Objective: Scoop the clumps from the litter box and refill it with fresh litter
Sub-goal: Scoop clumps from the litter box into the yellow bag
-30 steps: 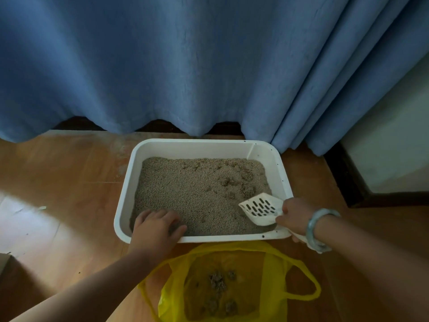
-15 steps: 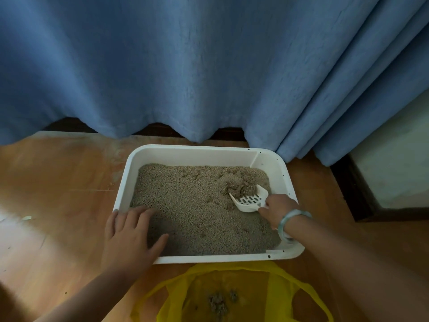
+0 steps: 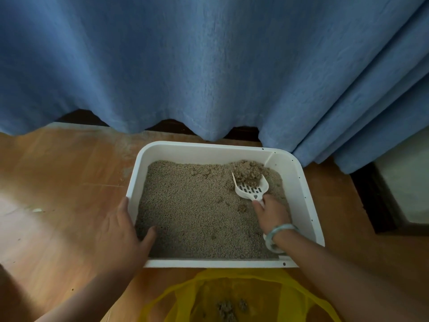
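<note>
A white litter box (image 3: 308,205) full of beige litter (image 3: 192,210) sits on the wooden floor below a blue curtain. My right hand (image 3: 270,213) grips the handle of a white slotted scoop (image 3: 251,189), whose blade holds brownish clumps (image 3: 247,174) near the box's far right corner. A small clump (image 3: 242,208) lies in the litter beside that hand. My left hand (image 3: 120,233) grasps the box's near left wall, thumb inside on the litter.
A yellow plastic bag (image 3: 290,298) lies open in front of the box with dark clumps (image 3: 228,307) inside. The blue curtain (image 3: 209,66) hangs close behind the box. A pale wall (image 3: 406,182) with dark skirting stands at right.
My right hand has pushed the scoop from the box's near right side toward the far right corner, and it now carries clumps. My left hand has shifted from the front rim to the left wall.
</note>
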`<move>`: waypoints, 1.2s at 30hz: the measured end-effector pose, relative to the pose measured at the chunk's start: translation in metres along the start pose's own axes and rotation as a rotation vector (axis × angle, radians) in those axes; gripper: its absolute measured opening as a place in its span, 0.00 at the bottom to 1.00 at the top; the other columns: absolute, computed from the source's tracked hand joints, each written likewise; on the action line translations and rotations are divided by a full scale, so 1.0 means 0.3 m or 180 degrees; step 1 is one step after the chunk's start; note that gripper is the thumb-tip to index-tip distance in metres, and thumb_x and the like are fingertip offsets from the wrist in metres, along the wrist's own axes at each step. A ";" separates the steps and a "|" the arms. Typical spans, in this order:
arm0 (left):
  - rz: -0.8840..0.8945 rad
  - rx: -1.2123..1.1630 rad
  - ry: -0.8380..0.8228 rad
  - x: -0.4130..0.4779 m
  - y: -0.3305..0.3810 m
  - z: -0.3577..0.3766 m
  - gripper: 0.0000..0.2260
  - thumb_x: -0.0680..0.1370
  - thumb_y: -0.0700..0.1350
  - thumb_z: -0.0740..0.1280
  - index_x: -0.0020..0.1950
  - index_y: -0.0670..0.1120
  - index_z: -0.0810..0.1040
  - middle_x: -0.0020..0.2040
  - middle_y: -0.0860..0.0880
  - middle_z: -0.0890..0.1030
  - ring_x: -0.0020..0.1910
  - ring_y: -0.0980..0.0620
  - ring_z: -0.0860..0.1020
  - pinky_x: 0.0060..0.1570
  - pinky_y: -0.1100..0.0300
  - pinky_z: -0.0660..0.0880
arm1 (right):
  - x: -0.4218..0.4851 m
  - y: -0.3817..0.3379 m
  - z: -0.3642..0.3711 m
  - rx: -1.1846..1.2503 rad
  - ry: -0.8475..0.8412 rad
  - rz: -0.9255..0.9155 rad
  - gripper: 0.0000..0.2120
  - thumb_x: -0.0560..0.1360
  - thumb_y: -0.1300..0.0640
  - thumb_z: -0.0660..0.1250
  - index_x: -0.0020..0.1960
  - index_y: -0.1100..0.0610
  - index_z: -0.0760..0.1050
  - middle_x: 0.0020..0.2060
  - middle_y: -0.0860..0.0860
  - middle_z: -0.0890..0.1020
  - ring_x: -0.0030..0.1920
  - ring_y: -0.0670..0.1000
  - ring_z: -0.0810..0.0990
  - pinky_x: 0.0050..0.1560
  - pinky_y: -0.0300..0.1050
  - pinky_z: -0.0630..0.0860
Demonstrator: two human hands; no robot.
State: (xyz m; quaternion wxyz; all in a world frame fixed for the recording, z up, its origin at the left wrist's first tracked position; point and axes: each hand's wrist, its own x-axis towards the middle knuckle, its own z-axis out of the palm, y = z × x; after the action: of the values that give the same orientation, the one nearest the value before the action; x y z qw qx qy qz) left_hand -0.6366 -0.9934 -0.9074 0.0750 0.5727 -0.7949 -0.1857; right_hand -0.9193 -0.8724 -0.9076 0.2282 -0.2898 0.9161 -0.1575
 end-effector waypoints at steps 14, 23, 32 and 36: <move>0.0215 0.0154 -0.0369 0.000 -0.025 -0.033 0.44 0.72 0.60 0.67 0.78 0.43 0.48 0.75 0.42 0.59 0.72 0.41 0.60 0.68 0.46 0.60 | -0.126 0.072 -0.104 0.0106 -0.0044 -0.1416 0.15 0.79 0.50 0.59 0.64 0.54 0.68 0.48 0.48 0.77 0.44 0.47 0.75 0.40 0.39 0.70; 0.0385 0.0021 -0.0611 -0.065 -0.030 -0.083 0.54 0.65 0.76 0.56 0.78 0.42 0.46 0.77 0.45 0.52 0.75 0.44 0.55 0.70 0.49 0.58 | -0.206 0.076 -0.131 0.0066 -0.0471 -0.1638 0.16 0.79 0.48 0.59 0.65 0.51 0.69 0.47 0.44 0.77 0.41 0.40 0.73 0.38 0.32 0.67; 0.0379 -0.0119 -0.0860 -0.077 -0.022 -0.110 0.57 0.59 0.74 0.58 0.77 0.42 0.43 0.78 0.47 0.48 0.75 0.47 0.51 0.72 0.53 0.55 | -0.256 0.073 -0.150 0.0476 -0.0866 -0.1215 0.14 0.76 0.50 0.65 0.61 0.51 0.73 0.36 0.44 0.76 0.32 0.42 0.77 0.32 0.36 0.73; 0.0346 -0.0088 -0.0870 -0.081 -0.025 -0.104 0.55 0.65 0.70 0.67 0.77 0.42 0.43 0.78 0.46 0.47 0.76 0.46 0.51 0.72 0.52 0.55 | -0.277 0.079 -0.158 0.0820 -0.1072 -0.0972 0.14 0.73 0.53 0.70 0.57 0.48 0.74 0.39 0.50 0.78 0.30 0.46 0.79 0.35 0.43 0.77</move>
State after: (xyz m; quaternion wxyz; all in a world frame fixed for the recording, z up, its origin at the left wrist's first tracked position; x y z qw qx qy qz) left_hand -0.6117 -0.9792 -0.8793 -0.0161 0.4972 -0.8249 -0.2686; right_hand -0.8938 -0.7964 -0.8503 0.3861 -0.4153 0.7832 -0.2550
